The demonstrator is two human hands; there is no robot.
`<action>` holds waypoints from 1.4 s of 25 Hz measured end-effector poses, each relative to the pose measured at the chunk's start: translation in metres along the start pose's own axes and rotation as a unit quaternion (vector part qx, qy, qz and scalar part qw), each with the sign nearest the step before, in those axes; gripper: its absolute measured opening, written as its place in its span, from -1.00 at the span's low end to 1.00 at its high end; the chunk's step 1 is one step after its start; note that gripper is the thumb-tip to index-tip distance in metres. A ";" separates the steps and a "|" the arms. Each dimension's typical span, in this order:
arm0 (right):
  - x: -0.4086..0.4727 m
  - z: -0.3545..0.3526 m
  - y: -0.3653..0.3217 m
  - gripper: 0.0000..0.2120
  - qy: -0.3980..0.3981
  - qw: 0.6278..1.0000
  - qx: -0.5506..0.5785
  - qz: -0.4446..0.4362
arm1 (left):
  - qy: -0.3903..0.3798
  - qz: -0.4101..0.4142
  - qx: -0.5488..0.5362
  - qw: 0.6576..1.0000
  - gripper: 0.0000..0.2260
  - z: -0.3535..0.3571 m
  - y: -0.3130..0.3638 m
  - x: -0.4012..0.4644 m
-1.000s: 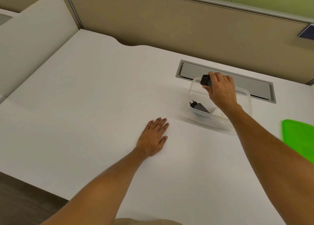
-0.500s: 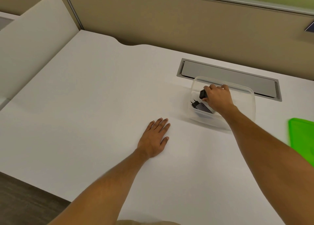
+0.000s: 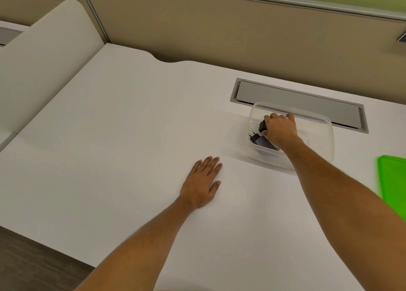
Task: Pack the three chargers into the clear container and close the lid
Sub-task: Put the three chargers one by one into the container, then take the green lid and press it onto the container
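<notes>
Two chargers show in the head view, both inside the clear container (image 3: 323, 136), which sits near the desk's (image 3: 131, 136) far right edge, just in front of the grey cable tray (image 3: 307, 106). Grey charger (image 3: 263, 142) lies on the container floor, prongs toward the left wall. Black charger (image 3: 262, 126) is clamped in the right hand (image 3: 280, 128), fingers curled round it, low inside the container; judged to be setting it down beside the grey one. A third charger cannot be made out; the hand may hide it. Left hand (image 3: 203, 182) lies flat on the desk, fingers spread, holding nothing, probably bracing. Green lid (image 3: 393, 187) waits at the right edge, apart from the container, so closing is not yet done.
</notes>
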State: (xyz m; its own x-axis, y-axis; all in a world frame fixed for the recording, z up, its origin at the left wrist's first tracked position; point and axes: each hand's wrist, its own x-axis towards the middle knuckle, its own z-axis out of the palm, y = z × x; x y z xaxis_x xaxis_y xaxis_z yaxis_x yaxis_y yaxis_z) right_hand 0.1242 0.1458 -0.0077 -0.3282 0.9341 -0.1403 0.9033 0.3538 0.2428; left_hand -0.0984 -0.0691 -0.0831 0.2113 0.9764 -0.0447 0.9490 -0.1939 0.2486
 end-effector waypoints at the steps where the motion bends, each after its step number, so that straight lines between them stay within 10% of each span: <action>1: -0.001 0.000 -0.001 -0.63 -0.006 1.000 0.003 0.003 | 0.000 0.000 0.000 1.000 -0.50 0.000 0.000 0.000; 22: -0.086 -0.044 0.076 -0.80 0.166 0.981 0.021 0.096 | 0.014 0.007 0.014 1.000 -0.45 0.003 -0.001 -0.002; 35: -0.208 0.033 0.148 -0.84 0.048 0.940 0.069 0.330 | 0.001 0.016 0.024 1.000 -0.40 0.006 -0.003 -0.001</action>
State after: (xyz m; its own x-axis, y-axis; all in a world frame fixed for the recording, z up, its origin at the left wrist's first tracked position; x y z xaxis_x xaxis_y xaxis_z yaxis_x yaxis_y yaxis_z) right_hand 0.3348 0.0023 0.0258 0.2984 0.9506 0.0860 0.9441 -0.3072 0.1196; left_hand -0.0998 -0.0697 -0.0900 0.2406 0.9700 -0.0348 0.9521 -0.2289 0.2025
